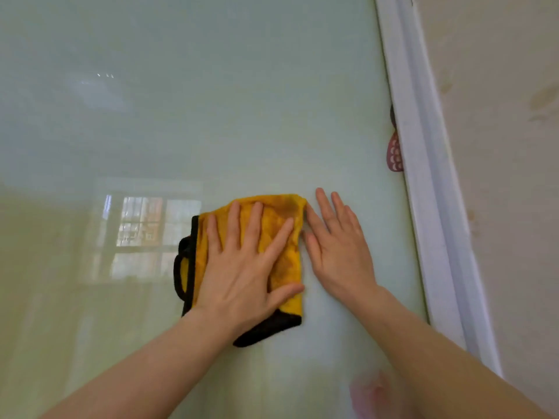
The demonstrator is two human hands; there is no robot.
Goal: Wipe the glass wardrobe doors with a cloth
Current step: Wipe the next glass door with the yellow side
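A pale green glass wardrobe door (187, 116) fills most of the view. A folded yellow cloth (281, 219) with black trim and a black loop lies flat against the glass. My left hand (242, 267) presses on the cloth with its fingers spread. Just to the right of the cloth, my right hand (338, 246) rests flat on the bare glass, fingers apart, its fingertips touching the cloth's right edge.
A white door frame (423, 164) runs down the right side of the glass, with a stained beige wall (499, 146) beyond it. A small dark red patterned object (394, 155) peeks out by the frame. The glass reflects a window (145, 234).
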